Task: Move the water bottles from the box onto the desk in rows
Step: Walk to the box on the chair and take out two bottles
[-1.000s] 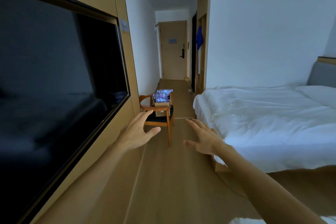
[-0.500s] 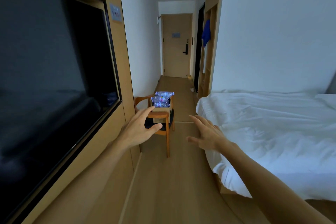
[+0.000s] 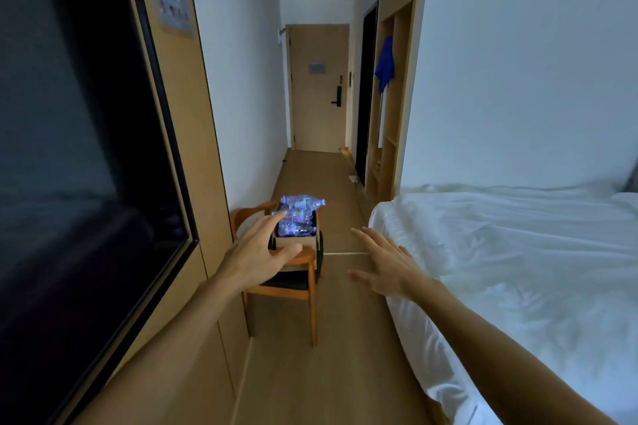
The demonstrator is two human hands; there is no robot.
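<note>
Nearest to me, both bare forearms reach forward over the wood-look floor (image 3: 331,373). My left hand (image 3: 257,254) is held palm down with its fingers straight and slightly apart, the thumb out to the side, gripping nothing. My right hand (image 3: 385,267) is also flat, with fingers spread and nothing held. It hovers just beside the edge of the bed (image 3: 518,252), which is made up in rumpled white sheets along my right.

On my left, a large dark television screen (image 3: 79,148) is set into a wooden wall panel (image 3: 193,134). A grey switch plate (image 3: 172,10) is mounted higher on that panel; its markings are too small to read.

Beyond my hands stands a wooden armchair (image 3: 293,283) with a dark seat, against the left wall. The cardboard box (image 3: 293,241) sits on that seat, and my left fingertips overlap it in view; I cannot tell whether they touch it. The water bottles (image 3: 298,216) are piled inside the box, heaped above its rim, one lying across the top. Their labels carry purple lettering that I cannot make out.

Farther on, the corridor runs to a wooden door (image 3: 319,86) with a dark handle lock and a small grey sign, unreadable. A blue garment (image 3: 385,64) hangs in an open wardrobe niche on the right.
</note>
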